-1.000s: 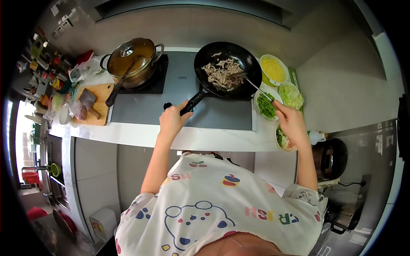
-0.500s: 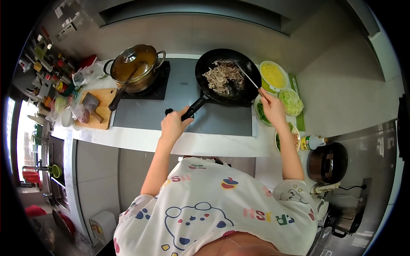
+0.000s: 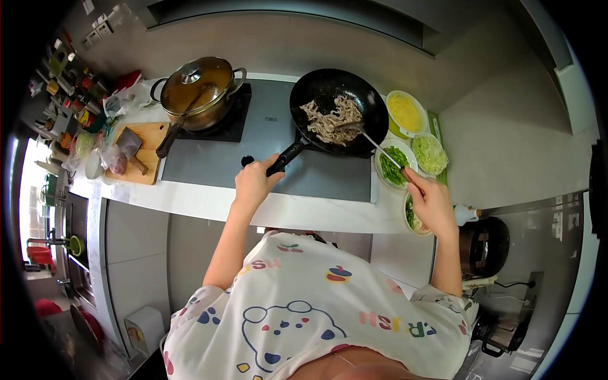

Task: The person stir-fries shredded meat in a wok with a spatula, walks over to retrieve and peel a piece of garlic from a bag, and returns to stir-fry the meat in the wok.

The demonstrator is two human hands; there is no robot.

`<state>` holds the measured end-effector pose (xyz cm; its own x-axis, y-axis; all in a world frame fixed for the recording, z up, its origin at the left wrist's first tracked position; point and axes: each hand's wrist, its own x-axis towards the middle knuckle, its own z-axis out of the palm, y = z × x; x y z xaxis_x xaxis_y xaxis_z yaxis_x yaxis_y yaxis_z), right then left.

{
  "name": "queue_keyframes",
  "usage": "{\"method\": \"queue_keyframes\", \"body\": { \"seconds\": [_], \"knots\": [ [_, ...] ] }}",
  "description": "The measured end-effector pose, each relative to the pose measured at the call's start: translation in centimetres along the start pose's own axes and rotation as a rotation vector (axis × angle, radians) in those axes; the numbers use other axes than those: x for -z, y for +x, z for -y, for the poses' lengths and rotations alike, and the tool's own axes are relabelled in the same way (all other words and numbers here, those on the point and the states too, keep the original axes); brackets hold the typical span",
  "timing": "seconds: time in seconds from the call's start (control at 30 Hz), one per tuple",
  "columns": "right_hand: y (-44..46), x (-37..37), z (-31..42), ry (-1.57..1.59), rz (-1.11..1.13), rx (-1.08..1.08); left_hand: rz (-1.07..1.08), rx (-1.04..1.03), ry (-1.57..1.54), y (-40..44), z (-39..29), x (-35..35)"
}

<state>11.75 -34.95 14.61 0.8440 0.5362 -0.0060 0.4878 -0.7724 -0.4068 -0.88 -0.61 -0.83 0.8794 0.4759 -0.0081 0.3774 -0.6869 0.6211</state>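
My left hand [image 3: 254,182] is closed around the black handle of a wok [image 3: 370,85], which sits on the right side of the cooktop. Shredded meat [image 3: 328,120] lies in the wok's lower left part. In my right hand [image 3: 430,201] is the wooden grip of a spatula [image 3: 387,156]; its metal blade rests in the wok at the right edge of the meat. Below that spatula's shaft stands a plate of chopped greens [image 3: 394,166]. Close by my right hand is another bowl [image 3: 410,218] with greens, partly hidden behind the hand.
Bowls of yellow shreds [image 3: 405,113] and shredded cabbage [image 3: 429,155] stand right of the wok. A lidded pot [image 3: 201,95] occupies the left burner. Further left, a cleaver [image 3: 128,143] lies on a cutting board [image 3: 152,136]. A rice cooker [image 3: 484,244] stands at right.
My right hand has drawn the spatula back toward me, from the wok's upper right to its lower middle. The meat is gathered differently. My left hand keeps hold of the handle.
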Motion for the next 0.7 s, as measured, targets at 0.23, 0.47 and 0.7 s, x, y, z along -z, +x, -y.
{"method": "queue_keyframes", "body": {
  "seconds": [0.23,0.47,0.7],
  "knots": [
    [2.5,-5.0,-0.9,0.117,-0.040,0.065,0.026,0.014,-0.004,-0.2,-0.4,0.2],
    [9.6,-6.9,-2.6,0.051,-0.174,0.268,0.012,-0.006,0.008,0.0,-0.1,0.0],
    [6.5,-0.7,-3.0,-0.210,-0.056,0.214,-0.011,-0.014,0.008,0.0,-0.1,0.3]
  ]
}}
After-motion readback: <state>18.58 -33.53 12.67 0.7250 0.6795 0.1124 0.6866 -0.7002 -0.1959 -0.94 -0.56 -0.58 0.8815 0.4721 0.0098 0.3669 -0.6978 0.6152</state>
